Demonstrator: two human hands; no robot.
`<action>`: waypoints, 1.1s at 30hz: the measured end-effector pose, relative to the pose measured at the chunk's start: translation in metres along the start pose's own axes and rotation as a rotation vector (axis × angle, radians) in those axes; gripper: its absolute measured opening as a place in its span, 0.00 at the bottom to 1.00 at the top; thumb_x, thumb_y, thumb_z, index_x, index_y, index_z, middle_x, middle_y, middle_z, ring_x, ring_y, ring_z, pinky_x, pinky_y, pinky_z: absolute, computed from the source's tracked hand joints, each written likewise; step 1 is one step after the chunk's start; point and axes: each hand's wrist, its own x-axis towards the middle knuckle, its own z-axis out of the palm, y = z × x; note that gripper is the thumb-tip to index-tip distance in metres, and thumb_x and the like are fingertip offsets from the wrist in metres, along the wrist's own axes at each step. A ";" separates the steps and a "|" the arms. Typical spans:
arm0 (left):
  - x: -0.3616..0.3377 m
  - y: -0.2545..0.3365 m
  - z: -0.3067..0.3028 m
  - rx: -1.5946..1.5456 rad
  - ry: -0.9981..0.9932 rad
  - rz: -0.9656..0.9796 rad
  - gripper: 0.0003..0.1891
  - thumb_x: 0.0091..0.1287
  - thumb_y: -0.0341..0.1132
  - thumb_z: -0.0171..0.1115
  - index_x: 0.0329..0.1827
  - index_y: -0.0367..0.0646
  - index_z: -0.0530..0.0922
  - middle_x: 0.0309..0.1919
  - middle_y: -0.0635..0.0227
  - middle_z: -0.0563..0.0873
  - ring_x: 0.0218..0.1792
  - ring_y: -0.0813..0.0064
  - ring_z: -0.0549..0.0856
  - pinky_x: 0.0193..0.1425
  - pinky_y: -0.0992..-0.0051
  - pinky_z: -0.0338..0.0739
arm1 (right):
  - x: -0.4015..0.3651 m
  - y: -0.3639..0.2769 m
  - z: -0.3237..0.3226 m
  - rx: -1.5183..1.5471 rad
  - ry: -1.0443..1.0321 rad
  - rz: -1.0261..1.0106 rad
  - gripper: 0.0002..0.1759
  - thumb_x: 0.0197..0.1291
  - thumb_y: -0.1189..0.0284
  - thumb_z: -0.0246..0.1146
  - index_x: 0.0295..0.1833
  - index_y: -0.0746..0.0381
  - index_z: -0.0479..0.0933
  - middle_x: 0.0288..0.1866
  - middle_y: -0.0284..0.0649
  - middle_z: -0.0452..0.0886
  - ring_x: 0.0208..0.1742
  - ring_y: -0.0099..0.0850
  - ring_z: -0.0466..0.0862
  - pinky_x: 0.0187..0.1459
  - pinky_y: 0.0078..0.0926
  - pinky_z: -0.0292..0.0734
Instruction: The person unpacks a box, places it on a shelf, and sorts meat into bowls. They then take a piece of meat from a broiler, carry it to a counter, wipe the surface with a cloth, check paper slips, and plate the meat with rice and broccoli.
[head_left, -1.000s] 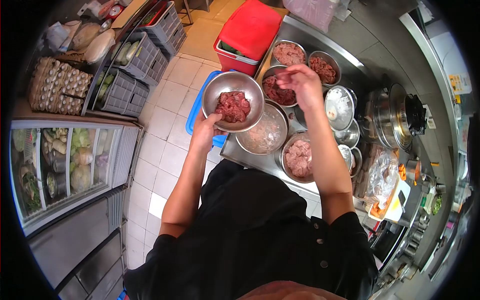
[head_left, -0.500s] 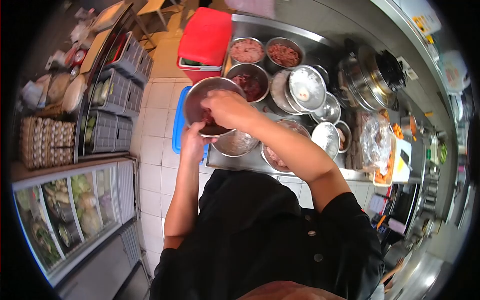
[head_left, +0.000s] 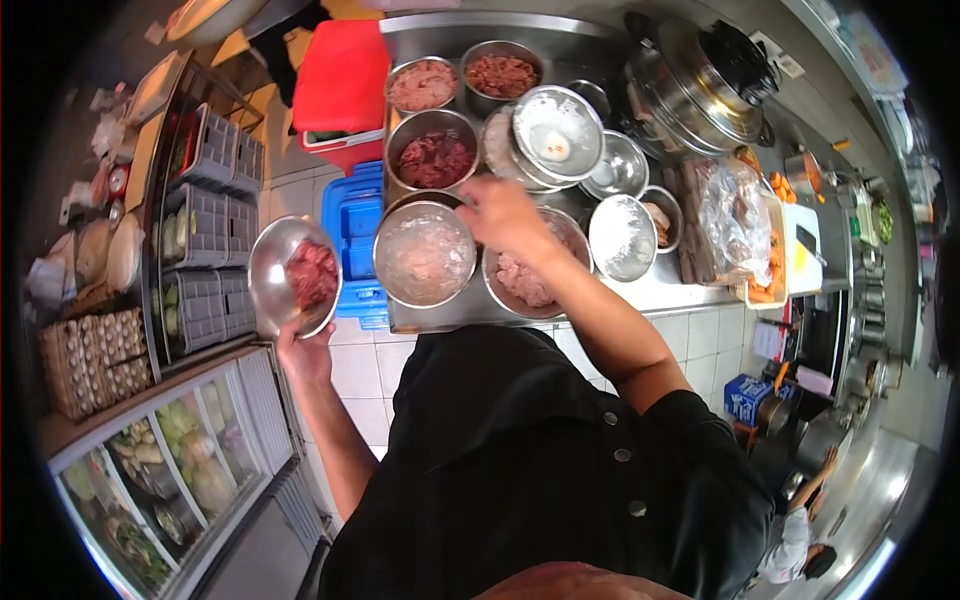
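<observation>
Out to the left, my left hand [head_left: 303, 345] grips the rim of a steel mixing bowl [head_left: 268, 275], which is tilted and holds a clump of red meat [head_left: 312, 273]. My right hand [head_left: 508, 215] is over the steel counter, its fingers curled at the right rim of a flour-dusted bowl [head_left: 425, 255]. Under my right wrist stands a bowl of pale pink minced meat [head_left: 526, 285]. Just behind the dusted bowl is a pot of dark red meat [head_left: 436, 158]. My right fingertips are partly hidden.
Two pots of meat [head_left: 424, 85] [head_left: 502, 75] stand at the back, with white-dusted bowls [head_left: 558, 137] [head_left: 622, 237] to the right. A red cooler [head_left: 342, 75] and a blue plastic container [head_left: 360, 225] sit left of the counter. Another person [head_left: 795, 545] is at far right.
My left hand has carried the steel bowl left, away from the counter. My right hand has come out of it and moved right to the dusted bowl. The view has shifted.
</observation>
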 end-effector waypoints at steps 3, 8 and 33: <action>-0.007 0.005 -0.010 0.053 -0.037 0.018 0.28 0.66 0.35 0.63 0.70 0.36 0.72 0.55 0.54 0.88 0.45 0.56 0.90 0.43 0.65 0.86 | -0.011 0.014 0.030 -0.186 -0.043 -0.099 0.11 0.61 0.72 0.63 0.47 0.66 0.83 0.42 0.55 0.88 0.45 0.52 0.89 0.48 0.47 0.84; -0.018 0.009 -0.014 0.096 -0.024 0.042 0.27 0.67 0.35 0.61 0.69 0.36 0.73 0.59 0.57 0.87 0.52 0.60 0.89 0.46 0.59 0.87 | -0.009 0.003 0.026 -0.232 -0.228 0.066 0.14 0.62 0.76 0.57 0.51 0.68 0.81 0.43 0.62 0.87 0.51 0.53 0.88 0.53 0.50 0.83; -0.138 -0.207 0.317 0.629 -1.070 -0.173 0.35 0.76 0.34 0.62 0.82 0.39 0.58 0.66 0.56 0.80 0.52 0.67 0.88 0.46 0.75 0.86 | -0.334 0.206 -0.181 0.540 0.660 0.726 0.04 0.58 0.77 0.64 0.33 0.67 0.79 0.22 0.33 0.78 0.24 0.20 0.78 0.25 0.25 0.75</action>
